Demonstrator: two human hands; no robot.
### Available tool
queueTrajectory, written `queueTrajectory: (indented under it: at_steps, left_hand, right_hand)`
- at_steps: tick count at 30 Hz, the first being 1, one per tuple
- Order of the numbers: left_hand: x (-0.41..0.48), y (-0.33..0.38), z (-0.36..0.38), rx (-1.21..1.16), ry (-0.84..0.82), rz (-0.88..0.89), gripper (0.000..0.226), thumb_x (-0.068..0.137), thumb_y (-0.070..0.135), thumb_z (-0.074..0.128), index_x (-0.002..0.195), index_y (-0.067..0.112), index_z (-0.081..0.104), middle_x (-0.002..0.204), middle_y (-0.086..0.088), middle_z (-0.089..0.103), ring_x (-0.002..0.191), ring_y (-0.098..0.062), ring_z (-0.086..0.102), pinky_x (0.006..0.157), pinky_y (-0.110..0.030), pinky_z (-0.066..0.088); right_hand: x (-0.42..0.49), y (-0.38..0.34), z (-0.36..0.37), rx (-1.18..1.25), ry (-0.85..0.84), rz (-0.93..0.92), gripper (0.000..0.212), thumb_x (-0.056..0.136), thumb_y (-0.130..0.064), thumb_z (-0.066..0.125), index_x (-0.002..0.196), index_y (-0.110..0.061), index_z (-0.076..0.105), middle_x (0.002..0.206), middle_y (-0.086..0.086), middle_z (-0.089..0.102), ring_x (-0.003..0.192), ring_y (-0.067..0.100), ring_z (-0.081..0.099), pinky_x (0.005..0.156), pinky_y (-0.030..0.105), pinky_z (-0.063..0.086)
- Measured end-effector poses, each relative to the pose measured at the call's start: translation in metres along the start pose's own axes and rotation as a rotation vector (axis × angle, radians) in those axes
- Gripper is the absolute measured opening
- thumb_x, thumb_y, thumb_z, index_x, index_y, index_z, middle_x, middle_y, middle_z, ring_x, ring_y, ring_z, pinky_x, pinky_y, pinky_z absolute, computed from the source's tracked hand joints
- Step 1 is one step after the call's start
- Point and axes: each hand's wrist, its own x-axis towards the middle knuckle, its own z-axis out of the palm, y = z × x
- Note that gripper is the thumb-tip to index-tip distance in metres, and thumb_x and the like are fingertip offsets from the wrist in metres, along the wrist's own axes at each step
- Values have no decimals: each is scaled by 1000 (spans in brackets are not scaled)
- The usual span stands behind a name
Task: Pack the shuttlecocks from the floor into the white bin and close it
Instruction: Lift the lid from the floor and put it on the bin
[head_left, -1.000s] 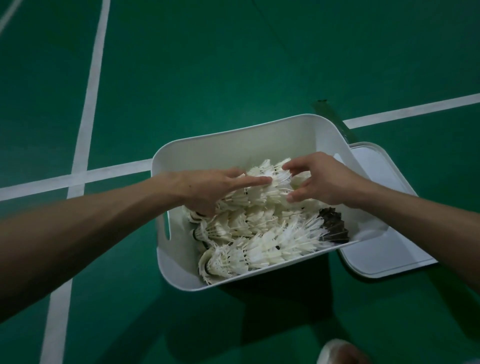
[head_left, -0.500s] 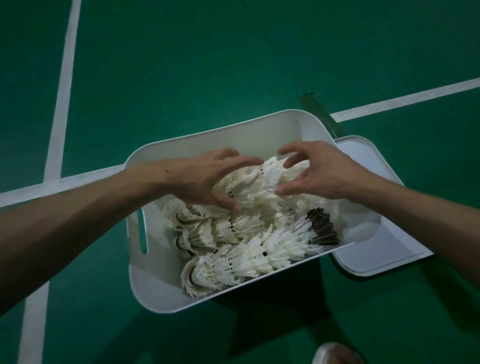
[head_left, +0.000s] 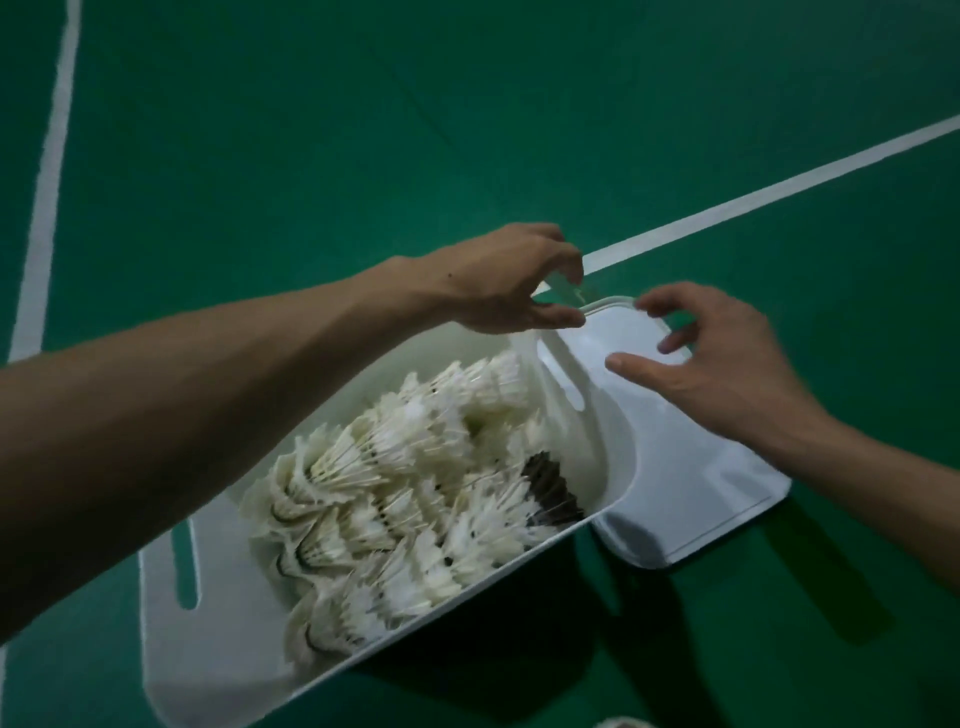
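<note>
The white bin (head_left: 171, 649) stands on the floor close in front of the person, and the shuttlecocks (head_left: 415, 493) lie packed inside it in rows, white feathers, with 1 dark one (head_left: 550, 493) at the right side. No hand touches them now. This is the change: half a second ago both hands were on the pile and were arranging it, and now both have gone beyond it to the lid (head_left: 691, 493), which lies flat on the floor, touching the right wall of the bin.

The right hand (head_left: 717, 353) hovers over the far part of the lid with the fingers spread and a little bent, and it holds nothing. The left hand (head_left: 498, 286) reaches across the bin to the far corner of the lid. Its thumb is at the lid's rim and its fingers are curled above, but the picture is blurred there, so I cannot tell if it already pinches the lid.

I judge that the packing is finished and the closing begins: the lid is not yet lifted.

The floor (head_left: 467, 130) is a green sports court, dimly lit. A white line (head_left: 779, 192) runs behind the lid toward the far right, and another white line (head_left: 52, 156) runs along the left. No shuttlecock is visible on the floor.
</note>
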Motion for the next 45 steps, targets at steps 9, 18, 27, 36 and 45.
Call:
queueTrajectory:
  at_steps: [9,18,27,36,45]
  left_hand:
    - [107,-8,51,102,-484,-115,65,86,64,45,136,23,42,141,-9,39,122,-27,47,103,-47,40]
    - [160,-26,108,186,-700,-211,78,79,74,46,144,35,24,150,-9,29,129,-33,42,105,-52,35]
    - [174,-31,131,224,-911,-377,81,78,68,56,145,45,16,151,-11,33,121,-31,49,88,-40,44]
    - [175,-26,124,85,-786,-416,68,80,45,71,137,36,36,120,-8,56,96,-24,61,49,-24,37]
    - [167,-17,103,-83,-408,-537,95,74,39,78,144,47,14,135,-23,28,112,-45,48,97,-54,43]
  right_hand:
    - [-15,98,8,40,40,361,60,69,-40,82,120,-28,54,119,-3,54,102,19,55,88,40,49]
    - [-46,149,20,-62,-135,625,71,71,-53,76,128,-33,38,127,-1,38,91,11,49,79,32,47]
    - [-67,171,47,-85,-256,665,86,67,-51,79,135,-31,30,125,0,17,105,30,50,93,37,48]
    - [-55,180,54,123,-21,703,82,66,-14,86,134,-20,40,139,-6,5,117,22,40,105,26,36]
    - [2,197,10,97,233,669,74,64,-4,85,129,-15,52,135,13,42,122,28,44,95,26,35]
